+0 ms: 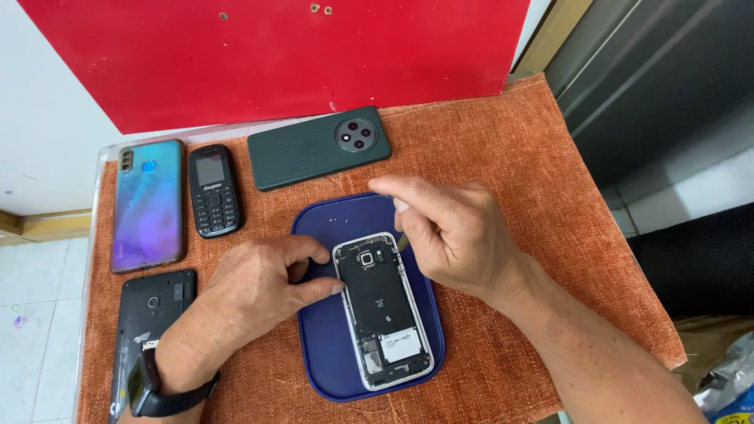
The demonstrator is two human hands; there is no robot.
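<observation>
I see the opened phone (383, 310) running lengthwise toward lower frame, left hand (263, 290) pinching its left edge, right hand (448, 232) gripping a thin tool (402, 240) at its upper-right corner.

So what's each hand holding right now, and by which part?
The left hand steadies the opened white-framed phone by its upper left edge on the dark blue tray. The right hand pinches a thin tool, mostly hidden, near its top.
</observation>
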